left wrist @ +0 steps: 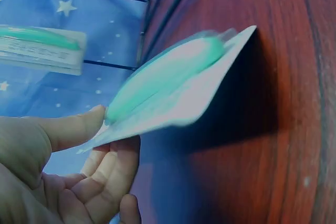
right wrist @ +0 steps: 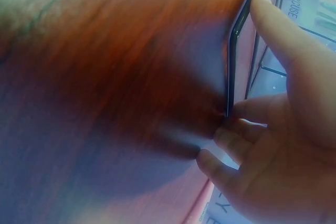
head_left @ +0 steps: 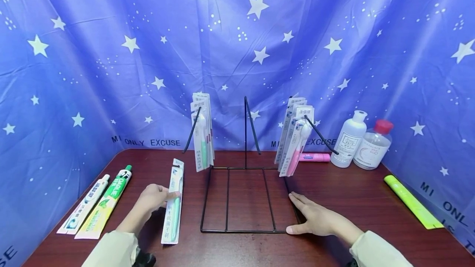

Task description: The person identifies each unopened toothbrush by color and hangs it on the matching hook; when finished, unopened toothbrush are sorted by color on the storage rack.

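My left hand (head_left: 155,196) pinches a packaged toothbrush (head_left: 173,209) with a green handle, thumb on the front and fingers behind the card. In the left wrist view this pack (left wrist: 163,82) is tilted, close over the table. At the front right corner of a black wire rack (head_left: 250,231) lies my right hand (head_left: 317,218), thumb on the front rail and extended fingers along the side rail. The right wrist view shows the thumb against the black wire (right wrist: 231,72). Green-handled toothbrush packs (head_left: 202,143) hang on the rack's left prong, and pink-handled packs (head_left: 295,147) on its right prong.
Two toothpaste tubes (head_left: 107,207) lie at the table's left. Behind the rack's right side lie a pink tube (head_left: 315,157), a white bottle (head_left: 348,139) and a clear red-capped bottle (head_left: 372,147). A yellow-green tube (head_left: 412,202) lies at far right. A starry curtain (head_left: 230,44) surrounds the table.
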{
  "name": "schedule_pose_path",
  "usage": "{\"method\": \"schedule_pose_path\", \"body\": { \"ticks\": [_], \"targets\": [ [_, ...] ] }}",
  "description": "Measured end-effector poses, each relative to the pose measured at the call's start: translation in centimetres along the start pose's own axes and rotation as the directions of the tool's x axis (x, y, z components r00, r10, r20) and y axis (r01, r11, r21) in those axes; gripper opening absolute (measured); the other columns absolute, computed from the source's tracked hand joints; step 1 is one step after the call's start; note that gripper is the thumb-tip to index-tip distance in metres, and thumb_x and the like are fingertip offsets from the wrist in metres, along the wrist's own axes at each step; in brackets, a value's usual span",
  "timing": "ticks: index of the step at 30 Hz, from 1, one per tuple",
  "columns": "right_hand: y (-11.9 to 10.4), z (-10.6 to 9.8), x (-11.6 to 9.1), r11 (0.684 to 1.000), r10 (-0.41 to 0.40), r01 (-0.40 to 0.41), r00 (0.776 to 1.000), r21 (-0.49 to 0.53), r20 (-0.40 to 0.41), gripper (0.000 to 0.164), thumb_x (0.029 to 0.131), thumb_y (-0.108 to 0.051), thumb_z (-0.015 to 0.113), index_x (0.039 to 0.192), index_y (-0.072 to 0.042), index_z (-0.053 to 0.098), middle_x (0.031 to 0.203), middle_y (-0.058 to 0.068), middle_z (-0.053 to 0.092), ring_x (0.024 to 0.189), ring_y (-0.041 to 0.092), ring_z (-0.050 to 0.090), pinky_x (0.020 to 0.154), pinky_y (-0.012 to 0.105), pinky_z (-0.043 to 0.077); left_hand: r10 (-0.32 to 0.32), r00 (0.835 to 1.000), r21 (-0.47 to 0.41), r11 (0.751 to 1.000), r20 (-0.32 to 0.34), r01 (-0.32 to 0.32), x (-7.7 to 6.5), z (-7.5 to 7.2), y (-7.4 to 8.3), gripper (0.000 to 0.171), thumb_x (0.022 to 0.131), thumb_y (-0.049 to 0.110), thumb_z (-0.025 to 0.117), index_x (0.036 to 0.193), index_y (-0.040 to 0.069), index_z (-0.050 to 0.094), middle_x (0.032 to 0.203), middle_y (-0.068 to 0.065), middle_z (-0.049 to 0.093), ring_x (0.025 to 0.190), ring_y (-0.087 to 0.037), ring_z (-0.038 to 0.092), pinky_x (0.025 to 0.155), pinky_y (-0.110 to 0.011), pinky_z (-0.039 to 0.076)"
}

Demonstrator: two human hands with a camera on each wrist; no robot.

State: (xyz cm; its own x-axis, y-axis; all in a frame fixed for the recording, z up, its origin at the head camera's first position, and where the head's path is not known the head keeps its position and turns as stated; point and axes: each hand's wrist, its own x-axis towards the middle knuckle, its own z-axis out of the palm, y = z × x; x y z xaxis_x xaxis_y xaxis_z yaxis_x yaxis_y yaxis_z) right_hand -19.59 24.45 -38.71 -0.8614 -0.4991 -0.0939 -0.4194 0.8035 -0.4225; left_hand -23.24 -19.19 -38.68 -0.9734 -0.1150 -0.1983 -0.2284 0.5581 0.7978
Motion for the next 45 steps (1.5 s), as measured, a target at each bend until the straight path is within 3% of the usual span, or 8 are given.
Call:
{"method": "schedule_pose_path", "body": {
  "ticks": [4, 12, 19, 24, 28, 32, 38, 45],
  "targets": [
    [0.0, 0.1, 0.0, 1.000, 0.005, -0.005, 1.000, 0.005, 0.005, 0.097, 0.076, -0.056, 0.062, 0.136, 0.012, 0.027, 0.141, 0.028, 0.025, 0.128, 0.040, 0.026, 0.098, 0.055, 0.026, 0.026, 1.000, -0.012, 1.000, -0.014, -0.026, -0.9, -0.8, 0.0, 0.040, 0.076, 0.030, 0.072, 0.091, -0.005, 0.064, 0.081, -0.007, 0.062, 0.068, -0.019, 0.058, 0.065, -0.035, 0.046],
    [-0.1, -0.1, 0.0, 1.000, -0.010, 0.010, 1.000, -0.005, 0.003, 0.095, 0.078, -0.054, 0.062, 0.135, 0.013, 0.027, 0.140, 0.029, 0.026, 0.127, 0.041, 0.028, 0.097, 0.056, 0.027, 0.155, 0.987, -0.038, 0.987, -0.048, -0.157, -3.9, -2.2, 0.6, 0.031, 0.075, 0.030, 0.074, 0.081, 0.001, 0.062, 0.066, -0.002, 0.062, 0.063, -0.015, 0.056, 0.060, -0.031, 0.047],
    [-0.1, -0.1, 0.0, 1.000, -0.002, 0.002, 1.000, 0.000, -0.001, 0.096, 0.077, -0.055, 0.062, 0.136, 0.012, 0.027, 0.141, 0.028, 0.025, 0.128, 0.039, 0.026, 0.098, 0.055, 0.026, 0.305, 0.950, -0.065, 0.949, -0.070, -0.309, -6.9, -4.1, 1.3, 0.032, 0.078, 0.032, 0.070, 0.081, 0.003, 0.058, 0.058, 0.002, 0.052, 0.056, -0.007, 0.037, 0.047, -0.025, 0.030],
    [0.1, 0.0, 0.0, 1.000, -0.008, 0.008, 1.000, -0.013, -0.006, 0.095, 0.077, -0.055, 0.062, 0.136, 0.012, 0.028, 0.141, 0.029, 0.025, 0.127, 0.041, 0.027, 0.097, 0.055, 0.027, 0.400, 0.915, -0.118, 0.908, -0.048, -0.403, -9.0, -4.3, 1.8, 0.021, 0.082, 0.026, 0.068, 0.082, 0.006, 0.059, 0.072, -0.002, 0.066, 0.066, -0.009, 0.055, 0.057, -0.024, 0.039],
    [0.0, -0.1, 0.0, 1.000, -0.014, 0.014, 1.000, -0.011, -0.001, 0.095, 0.078, -0.055, 0.061, 0.136, 0.013, 0.028, 0.140, 0.029, 0.025, 0.127, 0.042, 0.027, 0.097, 0.056, 0.027, 0.491, 0.871, -0.186, 0.854, -0.017, -0.485, -10.3, -4.1, 2.1, 0.012, 0.082, 0.016, 0.067, 0.088, 0.007, 0.061, 0.078, -0.003, 0.068, 0.074, -0.015, 0.064, 0.065, -0.026, 0.048],
    [-0.2, -0.2, -0.1, 1.000, -0.009, 0.009, 1.000, 0.002, 0.005, 0.096, 0.077, -0.054, 0.062, 0.136, 0.013, 0.027, 0.141, 0.029, 0.025, 0.128, 0.041, 0.026, 0.098, 0.056, 0.026, 0.602, 0.799, -0.220, 0.781, 0.012, -0.585, -11.4, -3.7, 2.6, 0.016, 0.082, 0.008, 0.065, 0.098, 0.007, 0.063, 0.083, -0.002, 0.069, 0.079, -0.017, 0.064, 0.067, -0.029, 0.050],
    [-0.2, -0.3, 0.0, 1.000, 0.003, -0.003, 1.000, 0.000, 0.001, 0.096, 0.077, -0.055, 0.062, 0.136, 0.012, 0.027, 0.141, 0.028, 0.025, 0.128, 0.039, 0.026, 0.098, 0.054, 0.026, 0.660, 0.748, -0.263, 0.735, 0.067, -0.625, -12.2, -2.7, 4.2, 0.018, 0.081, 0.007, 0.066, 0.099, 0.011, 0.064, 0.087, -0.001, 0.067, 0.082, -0.018, 0.063, 0.068, -0.030, 0.051],
    [-0.2, -0.2, -0.1, 1.000, -0.008, 0.008, 1.000, 0.002, -0.001, 0.096, 0.077, -0.055, 0.062, 0.136, 0.013, 0.027, 0.141, 0.029, 0.025, 0.128, 0.040, 0.027, 0.098, 0.055, 0.027, 0.730, 0.679, -0.282, 0.669, 0.077, -0.688, -11.3, -1.7, 5.3, 0.009, 0.083, 0.007, 0.064, 0.090, 0.012, 0.062, 0.082, 0.000, 0.068, 0.080, -0.017, 0.064, 0.067, -0.029, 0.049]
  ]
}}
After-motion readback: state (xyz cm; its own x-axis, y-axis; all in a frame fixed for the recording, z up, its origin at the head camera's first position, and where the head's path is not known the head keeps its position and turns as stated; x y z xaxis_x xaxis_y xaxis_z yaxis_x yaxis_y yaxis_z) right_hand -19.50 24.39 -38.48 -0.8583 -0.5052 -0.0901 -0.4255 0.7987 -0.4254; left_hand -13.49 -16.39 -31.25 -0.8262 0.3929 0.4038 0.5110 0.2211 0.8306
